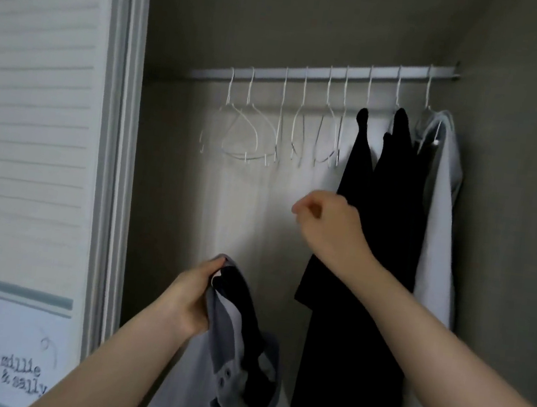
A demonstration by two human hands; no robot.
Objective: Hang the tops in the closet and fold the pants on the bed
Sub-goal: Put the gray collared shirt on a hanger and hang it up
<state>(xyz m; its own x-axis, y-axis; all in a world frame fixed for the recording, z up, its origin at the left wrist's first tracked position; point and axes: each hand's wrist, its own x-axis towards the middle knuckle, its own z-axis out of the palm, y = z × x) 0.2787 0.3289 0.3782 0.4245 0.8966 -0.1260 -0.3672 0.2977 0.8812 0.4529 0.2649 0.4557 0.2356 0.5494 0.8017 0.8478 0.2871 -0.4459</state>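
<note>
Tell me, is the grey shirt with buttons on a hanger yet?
Not yet. The grey collared button-up shirt is off the white closet rail; the left hand grips its collar, with no hanger seen in it. Empty white wire hangers hang above.

A grey polo shirt (224, 384) with a dark inner collar and buttoned placket is held bunched at the collar, low before the open closet. On the white closet rail (323, 73), empty white wire hangers (245, 133) are hung at left; two black tops (373, 216) and a white top (440, 224) are hung at right.
</note>
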